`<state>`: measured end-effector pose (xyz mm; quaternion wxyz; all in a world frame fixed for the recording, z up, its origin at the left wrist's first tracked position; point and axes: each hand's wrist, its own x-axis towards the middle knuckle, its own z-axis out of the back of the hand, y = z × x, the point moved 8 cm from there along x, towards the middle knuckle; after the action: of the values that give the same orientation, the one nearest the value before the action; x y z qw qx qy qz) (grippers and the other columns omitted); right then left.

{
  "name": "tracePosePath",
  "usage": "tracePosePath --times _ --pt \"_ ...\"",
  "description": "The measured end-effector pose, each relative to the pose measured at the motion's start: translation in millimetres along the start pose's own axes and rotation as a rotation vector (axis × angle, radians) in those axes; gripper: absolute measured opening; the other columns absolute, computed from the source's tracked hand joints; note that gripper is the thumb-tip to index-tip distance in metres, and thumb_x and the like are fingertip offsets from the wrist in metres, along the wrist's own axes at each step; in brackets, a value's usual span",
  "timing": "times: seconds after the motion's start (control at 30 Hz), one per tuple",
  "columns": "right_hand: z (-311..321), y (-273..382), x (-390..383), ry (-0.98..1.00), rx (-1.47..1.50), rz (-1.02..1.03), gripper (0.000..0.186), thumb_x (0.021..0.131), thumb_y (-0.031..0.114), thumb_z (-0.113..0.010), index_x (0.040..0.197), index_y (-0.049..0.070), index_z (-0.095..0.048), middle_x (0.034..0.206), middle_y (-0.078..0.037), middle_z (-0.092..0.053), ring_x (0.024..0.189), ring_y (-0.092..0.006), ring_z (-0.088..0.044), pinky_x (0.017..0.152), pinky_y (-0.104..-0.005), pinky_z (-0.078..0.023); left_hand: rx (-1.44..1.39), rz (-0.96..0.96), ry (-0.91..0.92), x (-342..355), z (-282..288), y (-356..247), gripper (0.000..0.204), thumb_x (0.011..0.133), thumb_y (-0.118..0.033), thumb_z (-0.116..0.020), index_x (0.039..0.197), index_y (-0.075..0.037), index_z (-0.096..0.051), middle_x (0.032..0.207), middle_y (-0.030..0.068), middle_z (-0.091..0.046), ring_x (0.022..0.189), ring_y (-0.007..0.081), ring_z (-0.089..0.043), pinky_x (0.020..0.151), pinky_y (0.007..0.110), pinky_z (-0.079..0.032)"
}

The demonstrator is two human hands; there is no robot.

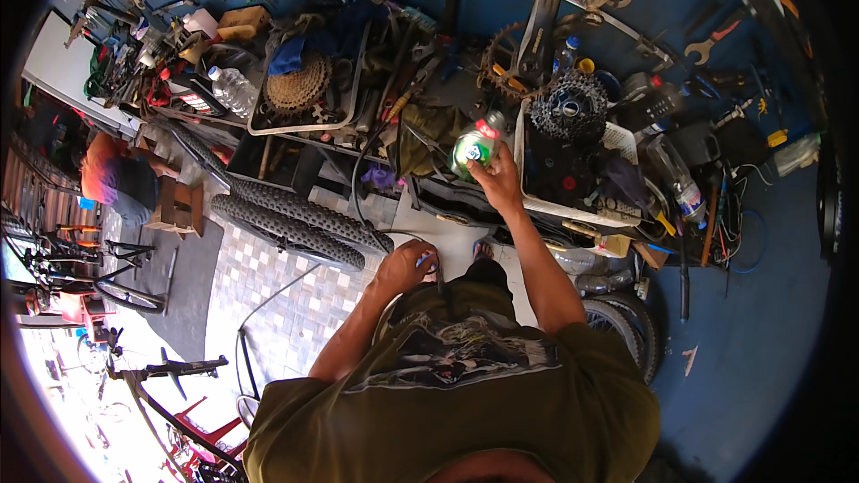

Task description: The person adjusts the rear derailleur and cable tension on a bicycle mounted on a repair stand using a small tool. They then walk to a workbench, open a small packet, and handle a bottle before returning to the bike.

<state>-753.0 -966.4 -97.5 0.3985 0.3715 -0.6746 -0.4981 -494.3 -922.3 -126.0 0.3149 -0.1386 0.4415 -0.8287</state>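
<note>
My right hand (503,182) is raised over the front of the workbench, its fingers wrapped round a small clear plastic bottle (472,154) with a green and white label. The bottle is tilted, with a reddish band near its neck. Lower and to the left, my left hand (407,266) is curled closed in front of my waist. A bit of blue shows at its fingers, and a thin dark cord or strap hangs beside it; what it grips is mostly hidden. Under the bottle lies a crumpled olive cloth (431,136).
A white crate (617,139) holding a black cassette (568,107) stands right of the bottle. Left of it is a tray (309,128) with a large bronze cassette (297,88). Knobbly tyres (286,219) lie below the bench. A co-worker (121,174) sits far left.
</note>
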Motion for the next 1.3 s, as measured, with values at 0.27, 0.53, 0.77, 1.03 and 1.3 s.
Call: tracePosePath --times 0.27,0.53,0.77,1.03,1.3 --pt "-36.9 79.2 -5.0 0.335 0.12 -0.117 0.047 0.1 0.01 -0.07 0.143 -0.001 -0.054 0.127 -0.007 -0.069 0.116 -0.0139 -0.063 0.104 -0.0313 -0.049 0.0 -0.045 -0.084 16.7 27.6 -5.5 0.02 0.097 -0.013 -0.074 0.113 -0.001 -0.074 0.102 0.0185 -0.075 0.09 0.0325 -0.076 0.076 0.04 -0.06" --pt "-34.5 68.2 -18.7 0.362 -0.142 -0.072 0.047 0.095 0.017 -0.079 0.136 0.003 -0.062 0.123 -0.006 -0.069 0.115 -0.0147 -0.063 0.104 -0.0326 -0.049 -0.16 0.044 -0.114 20.5 41.6 -24.1 0.044 0.094 -0.014 -0.079 0.133 -0.002 -0.064 0.124 0.0188 -0.071 0.102 0.0316 -0.075 0.083 0.042 -0.061" --pt "-89.7 50.9 -84.3 0.713 -0.362 -0.208 0.052 0.091 0.029 -0.084 0.133 0.004 -0.066 0.115 -0.009 -0.073 0.107 -0.0167 -0.067 0.097 -0.035 -0.051 -0.753 0.015 -0.245 15.0 57.1 -21.0 0.059 0.092 -0.013 -0.086 0.141 0.002 -0.058 0.123 0.0112 -0.071 0.109 0.0171 -0.07 0.097 0.033 -0.056" --pt "-18.3 93.4 -47.3 0.325 -0.456 -0.094 0.041 0.097 0.024 -0.079 0.132 0.006 -0.07 0.114 -0.008 -0.077 0.097 -0.0119 -0.071 0.082 -0.0303 -0.055 -0.487 0.135 -0.294 7.8 69.4 -23.5 0.043 0.091 -0.015 -0.086 0.125 0.001 -0.067 0.109 0.0111 -0.078 0.098 0.016 -0.073 0.089 0.033 -0.058" --pt "160.2 120.7 -18.2 -0.271 -1.166 -0.195 0.039 0.091 0.033 -0.079 0.125 0.015 -0.072 0.118 -0.014 -0.076 0.099 -0.0341 -0.076 0.086 -0.0448 -0.059 -0.346 0.086 -0.25 19.9 70.8 -34.9 0.043 0.089 -0.02 -0.087 0.122 0.001 -0.067 0.102 0.015 -0.078 0.093 0.0189 -0.075 0.083 0.036 -0.059"
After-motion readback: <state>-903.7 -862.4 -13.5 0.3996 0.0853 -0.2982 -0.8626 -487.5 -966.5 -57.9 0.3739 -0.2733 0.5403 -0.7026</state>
